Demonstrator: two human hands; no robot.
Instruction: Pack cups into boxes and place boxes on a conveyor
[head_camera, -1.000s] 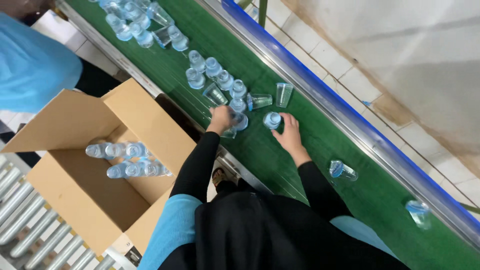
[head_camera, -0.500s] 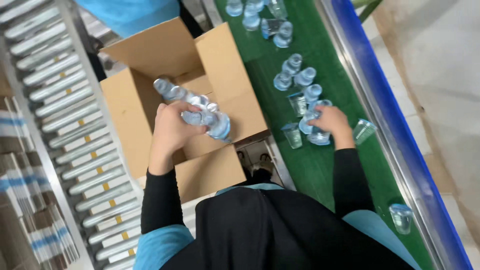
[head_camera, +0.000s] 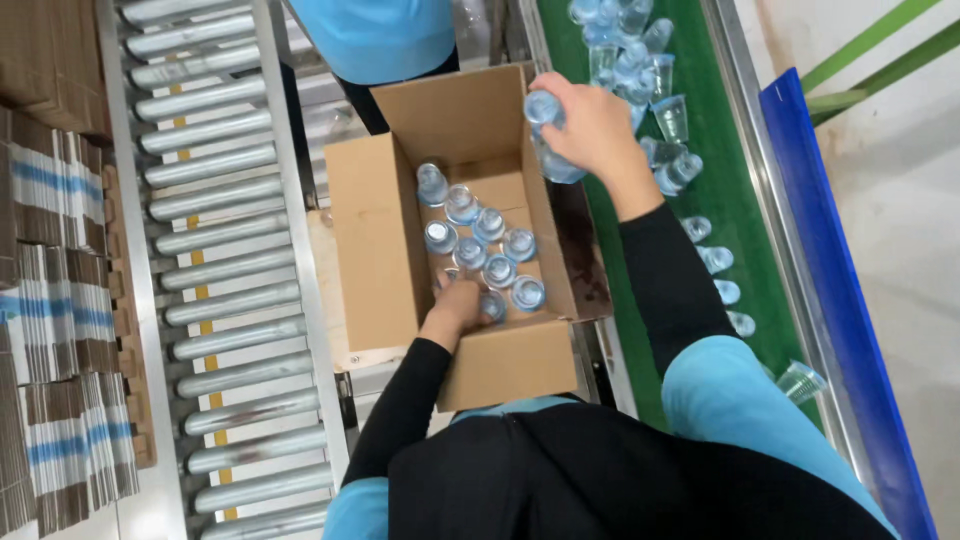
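Packing clear cups into a cardboard box.

Head view: left hand (head_camera: 458, 305) down inside the box (head_camera: 375, 235), fingers (head_camera: 478, 300) curled among the near cups (head_camera: 497, 270), grip on any one of them impossible to tell. Right hand (head_camera: 590, 120) above the far right flap, fingers wrapped around a small stack of cups (head_camera: 548, 135). More loose cups (head_camera: 665, 150) just right of those fingers, on the green belt (head_camera: 745, 215). Roller track (head_camera: 215, 270) well left of both hands. Best done by lowering the stack upright into the bare corner beyond the left fingers, rims level with the rows, letting go only once seated, keeping the left hand steadying the neighbours against tipping.
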